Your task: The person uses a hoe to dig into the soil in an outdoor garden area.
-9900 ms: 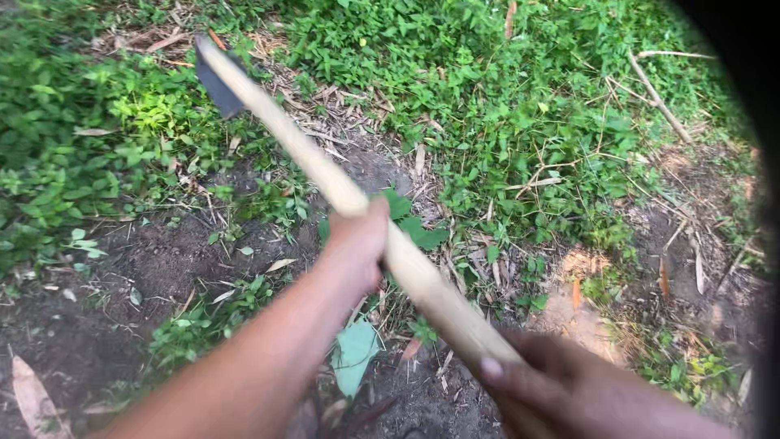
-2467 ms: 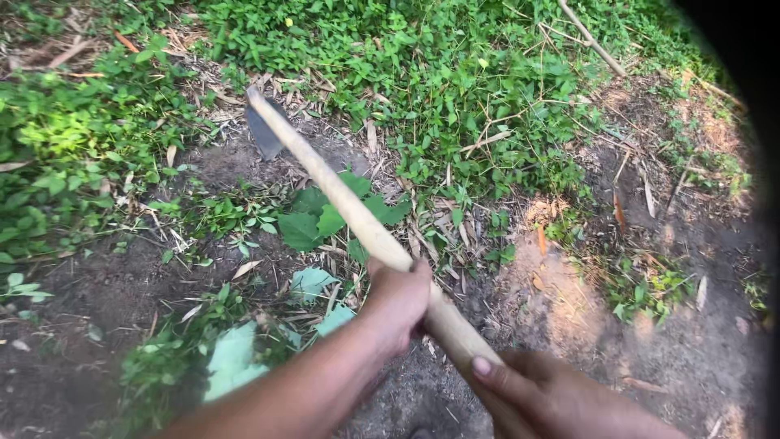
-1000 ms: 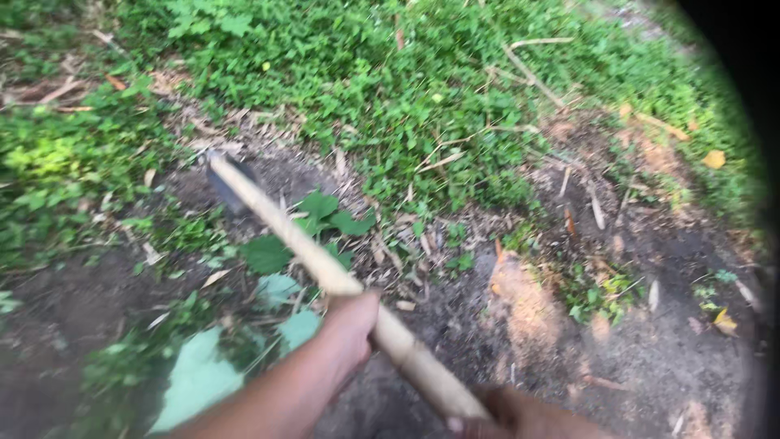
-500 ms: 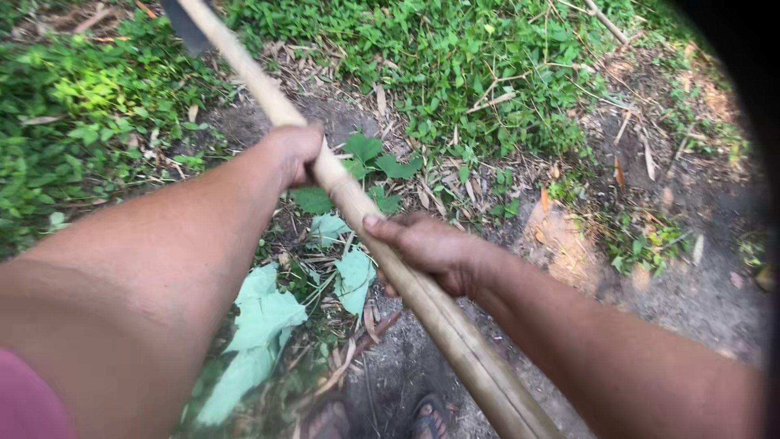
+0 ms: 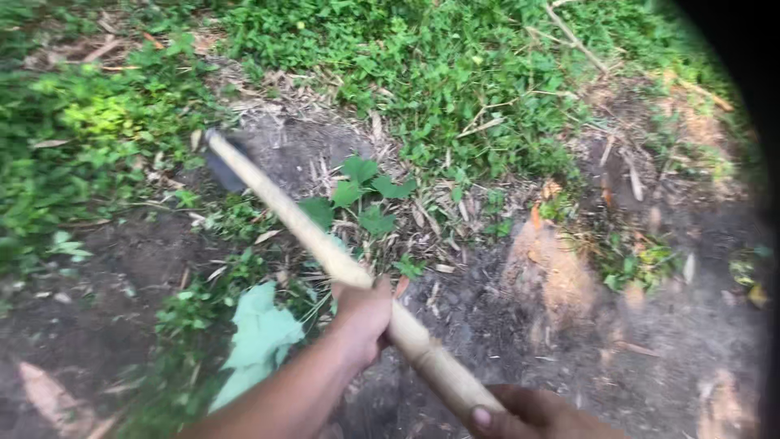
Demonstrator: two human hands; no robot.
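Two hands: both clamped on one long pale wooden hoe handle [image 5: 325,248].
Left hand [image 5: 361,313]: wrapped round mid-shaft.
Right hand [image 5: 528,415]: closed near the butt end.
Dark metal blade [image 5: 221,167]: blurred, over bare soil [image 5: 122,268] beside green weeds [image 5: 366,191].

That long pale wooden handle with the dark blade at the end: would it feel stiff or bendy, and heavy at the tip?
Probably stiff: the handle runs straight. Likely tip-heavy, since the dark blade sits far from the left hand and right hand.
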